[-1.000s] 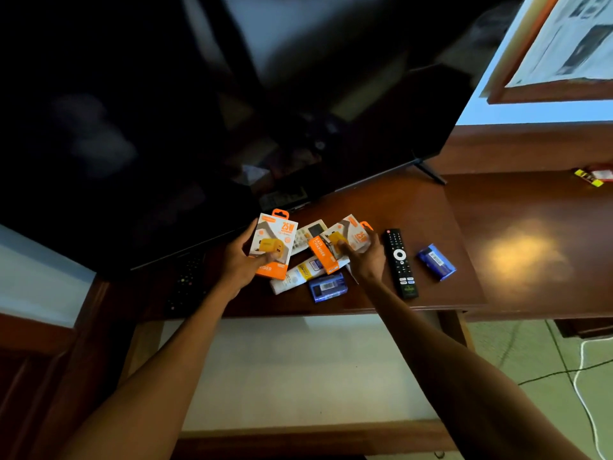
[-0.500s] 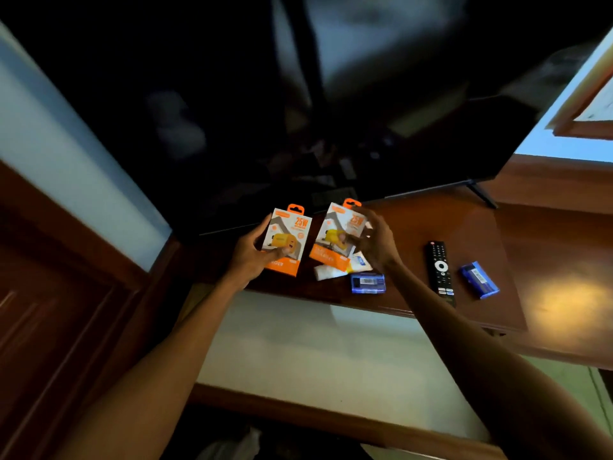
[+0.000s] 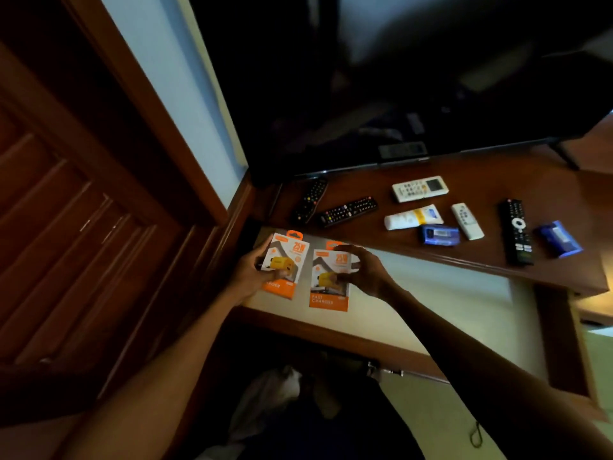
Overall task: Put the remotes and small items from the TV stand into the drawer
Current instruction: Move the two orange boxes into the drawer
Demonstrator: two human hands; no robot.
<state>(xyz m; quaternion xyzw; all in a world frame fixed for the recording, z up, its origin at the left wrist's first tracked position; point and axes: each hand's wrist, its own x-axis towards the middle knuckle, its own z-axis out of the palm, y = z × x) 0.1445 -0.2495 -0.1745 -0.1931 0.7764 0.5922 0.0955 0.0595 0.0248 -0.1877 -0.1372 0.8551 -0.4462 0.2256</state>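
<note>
My left hand (image 3: 248, 275) grips an orange-and-white charger box (image 3: 288, 263). My right hand (image 3: 363, 273) grips a second charger box (image 3: 330, 280). Both boxes hang side by side over the left end of the open drawer (image 3: 441, 293), which has a pale bottom. On the TV stand top (image 3: 481, 180) lie two black remotes (image 3: 310, 200) (image 3: 348, 210) at the left, a white AC remote (image 3: 419, 188), a white tube (image 3: 413, 216), a small white remote (image 3: 467, 221), a blue box (image 3: 440, 234), a long black remote (image 3: 517, 231) and another blue box (image 3: 559, 239).
The dark TV screen (image 3: 398, 78) leans over the back of the stand. A wooden panelled door (image 3: 66, 227) and its frame stand at the left. The drawer's wooden front rim (image 3: 331, 333) runs below my hands; a cable lies on the floor at bottom right.
Both hands have carried the charger boxes off the stand top and down over the open drawer. The view has swung left and down, revealing more remotes on the stand.
</note>
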